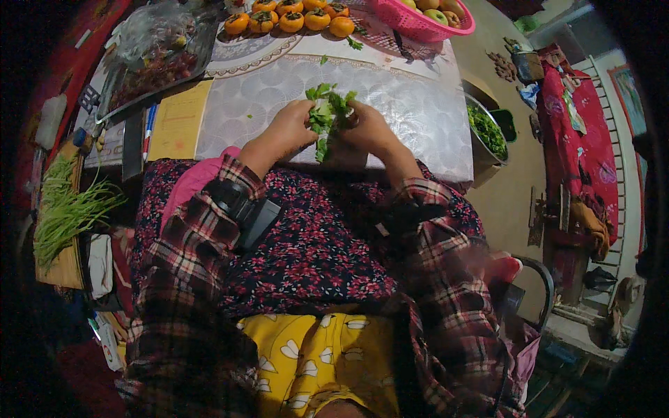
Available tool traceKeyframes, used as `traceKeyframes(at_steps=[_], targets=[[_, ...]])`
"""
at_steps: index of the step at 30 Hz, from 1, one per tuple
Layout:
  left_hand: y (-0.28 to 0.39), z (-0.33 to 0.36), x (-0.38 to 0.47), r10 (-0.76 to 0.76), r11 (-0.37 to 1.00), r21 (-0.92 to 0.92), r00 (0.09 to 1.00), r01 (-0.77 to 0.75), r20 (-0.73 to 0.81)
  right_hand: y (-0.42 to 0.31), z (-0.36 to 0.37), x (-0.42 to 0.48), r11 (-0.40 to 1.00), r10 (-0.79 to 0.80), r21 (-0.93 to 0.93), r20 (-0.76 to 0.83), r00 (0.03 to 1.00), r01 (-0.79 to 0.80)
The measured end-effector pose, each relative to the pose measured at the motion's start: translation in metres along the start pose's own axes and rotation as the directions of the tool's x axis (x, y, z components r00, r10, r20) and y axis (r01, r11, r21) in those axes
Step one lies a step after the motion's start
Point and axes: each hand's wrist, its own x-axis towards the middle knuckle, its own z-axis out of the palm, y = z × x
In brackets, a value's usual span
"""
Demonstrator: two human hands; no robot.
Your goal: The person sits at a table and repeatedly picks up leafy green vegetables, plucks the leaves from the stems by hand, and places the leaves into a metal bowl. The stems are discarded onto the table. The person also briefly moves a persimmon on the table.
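My left hand (286,128) pinches a small bunch of leafy green herb (323,116) between thumb and fingers, above the near part of the table. On the other side of the bunch, my right hand (372,129) grips leaves with curled fingertips. The hands are a short gap apart, and the herb spans between them with a few leaves hanging down. Fingers hide part of the stems. Beyond the table's right edge sits a metal bowl (495,158) holding chopped-looking greens (487,130). Thin green stalks (73,209) lie in a heap at my left.
Several orange persimmons (290,22) stand at the table's back, beside a pink plastic basket (426,32) of fruit. A tray (196,65) with grapes and a plastic bag (154,31) occupies the back left. Pens (149,130) and a yellow booklet (180,120) lie nearer on the patterned tablecloth (240,104).
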Motion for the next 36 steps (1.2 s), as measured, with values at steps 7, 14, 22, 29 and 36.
traceKeyframes(at_steps=[7, 14, 22, 29, 36], targets=[[-0.005, -0.028, -0.013, -0.192, 0.976, 0.114, 0.979, 0.183, 0.072, 0.003, -0.054, -0.035, 0.927, 0.282, -0.25, -0.024, 0.959, -0.279], [0.015, 0.008, -0.007, -0.053, 0.997, 0.055, 0.998, 0.051, 0.028, -0.012, 0.006, -0.012, 0.984, 0.098, -0.135, -0.139, 0.985, -0.117], [0.008, -0.017, 0.017, -0.206, 0.966, 0.186, 0.971, 0.181, 0.124, -0.016, -0.019, 0.005, 0.969, 0.021, -0.245, -0.001, 1.0, -0.021], [0.007, -0.011, 0.017, 0.018, 0.99, 0.132, 0.974, -0.05, 0.228, -0.009, 0.003, 0.006, 0.95, -0.143, -0.259, 0.131, 0.981, 0.173], [0.014, 0.027, 0.008, 0.084, 0.996, 0.039, 0.994, -0.081, -0.066, -0.007, 0.033, -0.002, 0.964, -0.238, -0.163, -0.183, 0.954, 0.209]])
